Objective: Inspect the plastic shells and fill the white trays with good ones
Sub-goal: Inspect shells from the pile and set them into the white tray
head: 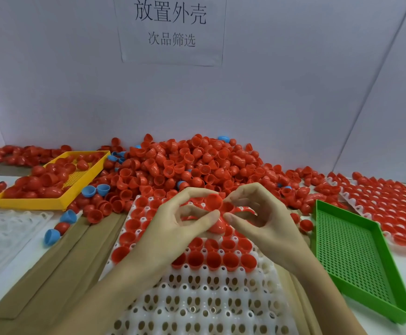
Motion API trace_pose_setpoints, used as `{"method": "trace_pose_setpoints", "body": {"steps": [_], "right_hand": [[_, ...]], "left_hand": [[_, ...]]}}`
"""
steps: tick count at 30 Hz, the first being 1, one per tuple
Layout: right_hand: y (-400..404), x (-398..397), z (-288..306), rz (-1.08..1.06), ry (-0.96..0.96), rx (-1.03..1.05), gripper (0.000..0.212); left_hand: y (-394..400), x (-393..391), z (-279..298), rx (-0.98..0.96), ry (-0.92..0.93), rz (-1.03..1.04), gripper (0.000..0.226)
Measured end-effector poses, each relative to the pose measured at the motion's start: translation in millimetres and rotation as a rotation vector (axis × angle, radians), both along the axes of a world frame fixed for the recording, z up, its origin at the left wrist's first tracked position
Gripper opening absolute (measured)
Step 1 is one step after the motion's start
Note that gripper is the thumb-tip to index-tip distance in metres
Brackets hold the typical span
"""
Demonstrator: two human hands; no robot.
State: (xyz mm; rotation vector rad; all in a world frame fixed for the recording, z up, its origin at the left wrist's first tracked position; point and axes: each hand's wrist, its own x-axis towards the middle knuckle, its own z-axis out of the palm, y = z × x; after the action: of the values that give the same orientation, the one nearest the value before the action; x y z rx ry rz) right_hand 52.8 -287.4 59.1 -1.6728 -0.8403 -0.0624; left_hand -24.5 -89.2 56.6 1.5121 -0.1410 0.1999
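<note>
Two hands, left (pixel 182 221) and right (pixel 257 213), are pinching red shells (pixel 213 201) mid-frame, directly above the tray (pixel 197 298).

A white paper sign (pixel 171 30) taped to the pale wall at the top centre of the frame reads "放置外壳" in large characters, with "次品筛选" smaller beneath.

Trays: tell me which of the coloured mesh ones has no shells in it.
The green tray, on the right beside the white tray; its mesh floor is bare. The yellow tray at the left holds a heap of red shells.
</note>
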Motion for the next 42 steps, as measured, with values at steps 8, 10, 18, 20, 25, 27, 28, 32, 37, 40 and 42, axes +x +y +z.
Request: {"method": "trace_pose_setpoints", "body": {"steps": [8, 10, 18, 20, 25, 27, 28, 32, 37, 40, 42], "right_hand": [[-16.3, 3.8, 7.8, 0.121, -0.038, -0.103, 0.025], [-31.0, 9.7, 12.7, 0.123, -0.015, -0.138, 0.024], [-82.8, 24.1, 14.7, 0.114, 0.15, -0.639, 0.006], [-79.7, 23.0, 14.5, 0.14, 0.187, -0.613, 0.011], [-75.1, 20.4, 13.9, 0.163, 0.131, -0.659, 0.021], [-77.9, 20.6, 15.7, 0.111, 0.12, -0.609, 0.012], [-78.9, 20.9, 16.2, 0.079, 0.12, -0.581, 0.008], [-72.7, 21.8, 10.3, 0.078, 0.154, -0.713, 0.01], [-73.7, 24.9, 6.6, 0.067, 0.135, -0.671, 0.009], [-64.9, 22.6, 8.6, -0.018, 0.067, -0.371, 0.008], [-45.9, 15.6, 8.4, -0.079, 0.012, -0.153, 0.01]], "left_hand": [[6.3, 0.5, 2.6, -0.39, 0.218, -0.056, 0.035], [15.9, 3.4, 5.0, -0.381, 0.179, 0.043, 0.037], [38.6, 8.9, 12.4, -0.373, 0.09, 0.132, 0.036], [38.2, 9.1, 11.7, -0.357, 0.089, 0.119, 0.037], [38.6, 9.4, 11.4, -0.321, 0.09, 0.103, 0.04], [39.2, 9.3, 11.6, -0.306, 0.091, 0.1, 0.038], [39.5, 9.1, 11.6, -0.297, 0.092, 0.098, 0.037], [39.1, 8.2, 11.3, -0.226, 0.096, 0.09, 0.037], [33.9, 7.3, 11.7, -0.068, 0.115, 0.064, 0.033], [30.5, 7.2, 9.0, 0.043, 0.119, 0.089, 0.025], [29.0, 7.8, 7.2, 0.076, 0.124, 0.099, 0.024]]}}
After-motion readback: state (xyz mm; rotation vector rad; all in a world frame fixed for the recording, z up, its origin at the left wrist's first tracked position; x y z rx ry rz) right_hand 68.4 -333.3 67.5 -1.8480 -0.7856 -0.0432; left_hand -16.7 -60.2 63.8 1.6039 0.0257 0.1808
